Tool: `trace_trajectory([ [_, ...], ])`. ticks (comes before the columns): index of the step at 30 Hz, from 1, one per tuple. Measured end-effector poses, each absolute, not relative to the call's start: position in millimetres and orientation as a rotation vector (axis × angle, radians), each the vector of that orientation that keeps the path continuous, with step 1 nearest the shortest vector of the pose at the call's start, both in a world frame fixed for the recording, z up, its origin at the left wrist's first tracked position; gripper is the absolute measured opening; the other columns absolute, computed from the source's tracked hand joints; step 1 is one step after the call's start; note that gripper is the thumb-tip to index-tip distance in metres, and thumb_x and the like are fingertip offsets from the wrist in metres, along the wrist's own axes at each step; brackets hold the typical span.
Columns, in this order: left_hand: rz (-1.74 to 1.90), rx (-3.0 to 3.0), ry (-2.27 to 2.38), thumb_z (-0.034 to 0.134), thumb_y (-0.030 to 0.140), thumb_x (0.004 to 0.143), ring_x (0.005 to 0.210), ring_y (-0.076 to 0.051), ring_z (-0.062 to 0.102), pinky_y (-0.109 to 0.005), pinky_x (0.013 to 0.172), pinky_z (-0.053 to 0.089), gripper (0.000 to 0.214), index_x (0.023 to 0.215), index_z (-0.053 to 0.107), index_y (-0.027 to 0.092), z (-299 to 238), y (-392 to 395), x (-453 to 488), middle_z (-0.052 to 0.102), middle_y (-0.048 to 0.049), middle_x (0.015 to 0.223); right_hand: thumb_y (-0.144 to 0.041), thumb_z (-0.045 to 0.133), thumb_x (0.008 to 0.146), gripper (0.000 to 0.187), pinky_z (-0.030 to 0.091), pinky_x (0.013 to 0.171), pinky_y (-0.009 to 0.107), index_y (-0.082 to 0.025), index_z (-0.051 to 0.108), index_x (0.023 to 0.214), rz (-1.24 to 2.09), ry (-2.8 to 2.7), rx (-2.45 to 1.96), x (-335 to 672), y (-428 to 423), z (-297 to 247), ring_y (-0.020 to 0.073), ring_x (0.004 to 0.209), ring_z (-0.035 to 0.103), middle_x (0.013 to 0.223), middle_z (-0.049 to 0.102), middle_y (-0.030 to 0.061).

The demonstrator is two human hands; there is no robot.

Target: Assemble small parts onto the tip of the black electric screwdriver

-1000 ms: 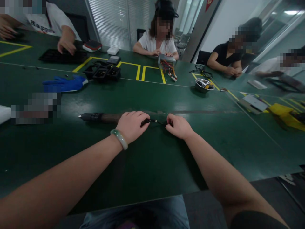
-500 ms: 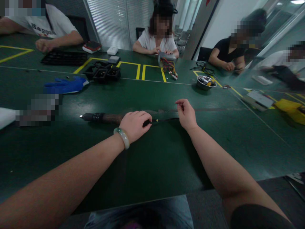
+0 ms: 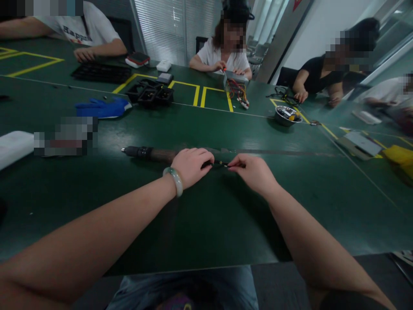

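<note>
A long, dark cylindrical tool (image 3: 161,155) lies on the green table, with small metal prongs or a metal tip at its left end and a black collar behind. My left hand (image 3: 192,163), with a pale green bangle on its wrist, is closed over the tool's right part and hides much of it. A black end shows between its thumb and fingers. From there a thin black cord (image 3: 222,163) with a small yellowish spot runs right. My right hand (image 3: 253,171) pinches this cord close to the left hand.
A blue glove (image 3: 103,107), black plastic frames (image 3: 150,94) and a metal bowl of small parts (image 3: 285,115) stand farther off. A white object (image 3: 14,146) lies at left. Across the table, several people work, one at a grey box with coloured wires (image 3: 236,82).
My right hand has moved left and now pinches the cord; before, it hovered farther right with its fingers curled. My left hand stays on the tool. The whole view has shifted a little.
</note>
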State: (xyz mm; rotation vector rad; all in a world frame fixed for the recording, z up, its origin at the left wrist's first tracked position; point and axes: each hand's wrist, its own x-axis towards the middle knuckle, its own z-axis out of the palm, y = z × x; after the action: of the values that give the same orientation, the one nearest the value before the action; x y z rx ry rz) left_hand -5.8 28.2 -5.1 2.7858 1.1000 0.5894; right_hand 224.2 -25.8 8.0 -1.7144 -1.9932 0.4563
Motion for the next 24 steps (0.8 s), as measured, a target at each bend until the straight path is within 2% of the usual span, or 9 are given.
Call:
trace_trajectory([
  [3,0.595,2.788,1.117,0.057,0.029,0.089,0.095,-0.02,0.06,-0.037,0.082,0.044,0.012,0.098,0.063,0.024,-5.0,27.7,-5.1,0.066,-0.0004,0.107,-0.02,0.067,0.082,0.009,0.045,0.072,0.03,-0.028,0.072,0.086,0.421,-2.065,-1.724,208.6,-32.3,6.1,0.0165,0.078,0.063,0.084,0.071,-0.0026],
  [10,0.607,2.765,1.131,0.056,0.039,0.088,0.095,-0.021,0.06,-0.038,0.083,0.044,0.021,0.101,0.062,0.023,-3.7,25.2,-4.4,0.066,-0.0019,0.105,-0.02,0.07,0.08,0.006,0.047,0.073,0.026,-0.025,0.071,0.082,0.635,-1.908,-1.639,200.9,-28.4,-7.5,0.0131,0.078,0.064,0.083,0.071,-0.0049],
  [20,0.597,2.764,1.109,0.053,0.031,0.088,0.096,-0.021,0.06,-0.038,0.083,0.043,0.016,0.099,0.063,0.025,-3.6,26.5,-5.7,0.066,-0.0004,0.107,-0.021,0.071,0.079,0.006,0.047,0.075,0.026,-0.026,0.072,0.083,0.674,-1.912,-1.638,203.9,-27.6,-7.2,0.0122,0.08,0.064,0.086,0.071,-0.0052],
  [24,0.602,2.745,1.114,0.057,0.035,0.087,0.097,-0.02,0.06,-0.038,0.083,0.043,0.016,0.098,0.063,0.025,-3.5,26.9,-5.7,0.066,0.0007,0.106,-0.023,0.068,0.08,0.005,0.047,0.072,0.026,-0.025,0.07,0.085,0.668,-1.962,-1.648,204.3,-28.7,-3.0,0.0124,0.08,0.062,0.087,0.07,-0.0037],
])
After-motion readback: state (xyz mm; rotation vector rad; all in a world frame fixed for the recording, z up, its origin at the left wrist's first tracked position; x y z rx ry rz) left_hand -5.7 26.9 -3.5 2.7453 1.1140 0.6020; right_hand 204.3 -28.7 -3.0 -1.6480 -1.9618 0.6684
